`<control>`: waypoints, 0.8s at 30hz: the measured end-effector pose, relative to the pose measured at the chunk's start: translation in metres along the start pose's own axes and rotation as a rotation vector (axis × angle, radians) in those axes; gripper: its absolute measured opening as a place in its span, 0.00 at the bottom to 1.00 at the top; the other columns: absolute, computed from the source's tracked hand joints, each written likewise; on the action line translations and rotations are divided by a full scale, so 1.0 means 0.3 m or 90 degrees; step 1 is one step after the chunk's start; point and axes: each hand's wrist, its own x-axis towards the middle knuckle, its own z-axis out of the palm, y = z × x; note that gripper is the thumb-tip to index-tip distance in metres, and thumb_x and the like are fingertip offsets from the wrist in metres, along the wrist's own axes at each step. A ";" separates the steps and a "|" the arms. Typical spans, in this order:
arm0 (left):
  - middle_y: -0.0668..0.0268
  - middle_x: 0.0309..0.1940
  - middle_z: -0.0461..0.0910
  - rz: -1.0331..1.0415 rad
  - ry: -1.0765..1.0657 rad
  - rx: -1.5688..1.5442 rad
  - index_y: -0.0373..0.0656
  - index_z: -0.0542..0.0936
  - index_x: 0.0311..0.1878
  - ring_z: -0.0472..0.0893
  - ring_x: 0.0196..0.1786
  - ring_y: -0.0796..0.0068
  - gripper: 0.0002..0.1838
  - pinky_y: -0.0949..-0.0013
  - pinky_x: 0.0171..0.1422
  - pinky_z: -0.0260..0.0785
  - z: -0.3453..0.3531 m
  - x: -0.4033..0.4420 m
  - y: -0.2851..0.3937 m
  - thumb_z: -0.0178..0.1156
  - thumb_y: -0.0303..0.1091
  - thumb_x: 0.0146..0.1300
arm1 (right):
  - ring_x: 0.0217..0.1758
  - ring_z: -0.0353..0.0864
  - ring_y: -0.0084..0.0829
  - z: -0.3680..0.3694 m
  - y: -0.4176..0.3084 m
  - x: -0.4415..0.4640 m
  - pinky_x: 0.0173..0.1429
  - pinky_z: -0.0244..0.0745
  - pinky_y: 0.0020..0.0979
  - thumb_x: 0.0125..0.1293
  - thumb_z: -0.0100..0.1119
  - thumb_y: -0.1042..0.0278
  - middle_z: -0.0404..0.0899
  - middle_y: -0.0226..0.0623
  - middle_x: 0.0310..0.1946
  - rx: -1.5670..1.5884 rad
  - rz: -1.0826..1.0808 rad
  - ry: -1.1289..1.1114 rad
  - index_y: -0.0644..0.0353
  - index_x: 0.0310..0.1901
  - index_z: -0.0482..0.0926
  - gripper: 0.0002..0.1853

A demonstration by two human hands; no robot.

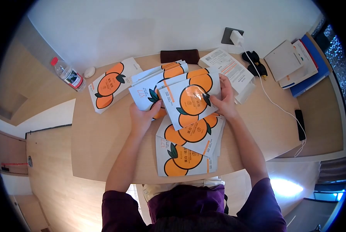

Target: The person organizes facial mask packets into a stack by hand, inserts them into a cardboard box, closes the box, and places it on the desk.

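Observation:
My left hand (143,116) grips a fanned bunch of flat white packets (140,94) printed with oranges and green leaves, its thumb on top. My right hand (226,99) pinches the right edge of a glossy front packet (190,101) of the same print, which overlaps the left bunch. Below both hands, a loose pile of matching packets (184,160) lies spread near the table's front edge. Left of the bunch is a white box (111,85) with the same orange print. Behind my right hand another white box (229,69) lies with its text side up.
A red-capped bottle (69,75) and a white round object (90,72) stand at the back left. Along the wall lies a dark brown pouch (179,56). A charger (236,38) trails its white cable (273,102) past sunglasses (255,63). Books (296,63) lean at the right.

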 end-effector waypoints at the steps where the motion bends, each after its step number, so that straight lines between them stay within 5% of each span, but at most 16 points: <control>1: 0.62 0.35 0.86 -0.019 0.012 -0.005 0.34 0.82 0.41 0.83 0.37 0.77 0.11 0.73 0.43 0.75 0.000 0.001 -0.003 0.69 0.26 0.55 | 0.63 0.69 0.31 -0.001 -0.004 0.002 0.68 0.62 0.32 0.49 0.50 0.89 0.71 0.42 0.58 0.039 0.016 -0.006 0.63 0.63 0.61 0.35; 10: 0.61 0.34 0.85 -0.056 0.073 -0.023 0.32 0.83 0.38 0.83 0.36 0.76 0.12 0.72 0.42 0.76 -0.007 0.007 -0.031 0.71 0.25 0.50 | 0.62 0.72 0.28 -0.010 0.001 0.006 0.65 0.66 0.31 0.49 0.51 0.91 0.74 0.40 0.57 0.040 0.046 -0.030 0.65 0.63 0.63 0.35; 19: 0.62 0.34 0.85 -0.107 0.096 -0.067 0.33 0.82 0.39 0.83 0.35 0.77 0.12 0.74 0.42 0.76 -0.025 0.019 -0.008 0.70 0.24 0.51 | 0.73 0.58 0.32 -0.004 -0.081 0.011 0.76 0.51 0.31 0.44 0.67 0.89 0.58 0.41 0.71 -0.048 0.118 -0.157 0.62 0.75 0.46 0.56; 24: 0.64 0.36 0.84 -0.115 0.117 -0.044 0.34 0.82 0.41 0.81 0.36 0.79 0.13 0.75 0.42 0.75 -0.043 0.032 -0.035 0.71 0.25 0.52 | 0.73 0.58 0.29 -0.061 -0.057 0.020 0.76 0.51 0.31 0.44 0.66 0.91 0.60 0.39 0.70 0.063 0.166 -0.202 0.63 0.73 0.51 0.52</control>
